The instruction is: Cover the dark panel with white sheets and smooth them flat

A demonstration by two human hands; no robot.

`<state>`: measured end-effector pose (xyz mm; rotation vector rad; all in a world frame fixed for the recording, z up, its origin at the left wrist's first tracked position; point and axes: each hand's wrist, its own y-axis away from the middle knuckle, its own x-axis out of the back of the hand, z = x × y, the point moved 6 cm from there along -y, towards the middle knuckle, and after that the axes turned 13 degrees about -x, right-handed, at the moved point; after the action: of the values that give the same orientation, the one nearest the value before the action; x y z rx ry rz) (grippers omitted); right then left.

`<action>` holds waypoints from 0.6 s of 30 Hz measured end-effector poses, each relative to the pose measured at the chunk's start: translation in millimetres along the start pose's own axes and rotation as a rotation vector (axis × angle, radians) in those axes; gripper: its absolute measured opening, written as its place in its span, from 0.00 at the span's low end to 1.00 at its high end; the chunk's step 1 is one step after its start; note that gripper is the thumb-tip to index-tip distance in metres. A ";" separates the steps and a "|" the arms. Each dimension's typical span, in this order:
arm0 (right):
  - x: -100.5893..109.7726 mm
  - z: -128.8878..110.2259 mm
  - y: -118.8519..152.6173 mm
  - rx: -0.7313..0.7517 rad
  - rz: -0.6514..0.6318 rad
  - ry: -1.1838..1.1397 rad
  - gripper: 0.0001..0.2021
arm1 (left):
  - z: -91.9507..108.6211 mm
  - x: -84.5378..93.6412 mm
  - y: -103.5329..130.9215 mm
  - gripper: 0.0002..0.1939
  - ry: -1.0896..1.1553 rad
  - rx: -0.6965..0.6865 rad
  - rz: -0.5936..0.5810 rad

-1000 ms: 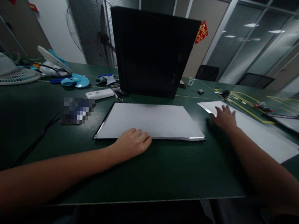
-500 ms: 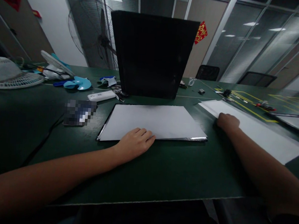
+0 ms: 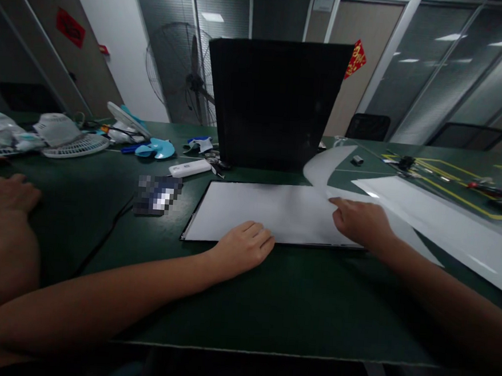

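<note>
A flat white panel [image 3: 236, 207] with a thin black rim lies on the green table. My left hand [image 3: 244, 247] is at its front edge, palm down, fingers bent over the rim. My right hand [image 3: 362, 221] is above the panel's right end, pinching a thin, translucent white sheet [image 3: 403, 230]. Part of that sheet curls upward behind the fingers, and the rest slants down to the right past the panel. My right thumb is partly hidden. Further right lie more white sheets [image 3: 450, 225], apart from the hand.
A large black screen [image 3: 274, 103] stands behind the panel. To its left are a white stick-like device [image 3: 190, 167], a blurred-out object [image 3: 158, 196] with a black strap, blue fan blades [image 3: 156, 148] and white fan parts [image 3: 76, 144]. Another person's hand [image 3: 10, 194] is at far left.
My right hand has moved left from the sheets to the panel, bringing one thin sheet that now bends upward. My left hand stays at the panel's edge. The view has shifted left.
</note>
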<state>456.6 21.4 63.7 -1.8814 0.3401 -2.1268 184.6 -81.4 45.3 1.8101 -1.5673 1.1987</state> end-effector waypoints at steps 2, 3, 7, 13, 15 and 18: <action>1.8 -33.0 17.8 0.190 -0.030 -0.056 0.23 | 1.0 0.9 -0.7 0.09 -0.031 -0.019 0.043; 2.4 -45.8 25.7 0.279 -0.041 -0.085 0.22 | 1.5 1.0 -1.1 0.09 -0.043 -0.027 0.057; 7.2 -69.3 43.4 0.473 -0.009 -0.194 0.19 | 2.7 3.2 -1.4 0.08 -0.080 -0.033 0.093; 12.1 -74.6 48.2 0.533 0.002 -0.359 0.17 | 5.2 15.3 4.3 0.16 -0.189 -0.030 0.185; 15.7 -79.7 52.6 0.597 -0.028 -0.439 0.18 | 4.9 14.5 4.6 0.20 -0.179 -0.032 0.162; 21.0 -85.4 58.8 0.728 -0.077 -0.534 0.21 | 4.5 8.8 2.1 0.18 -0.125 -0.042 0.100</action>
<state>372.7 -41.9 51.7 -1.8853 -0.5509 -1.3952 183.7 -90.3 50.0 1.8300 -1.7578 1.1059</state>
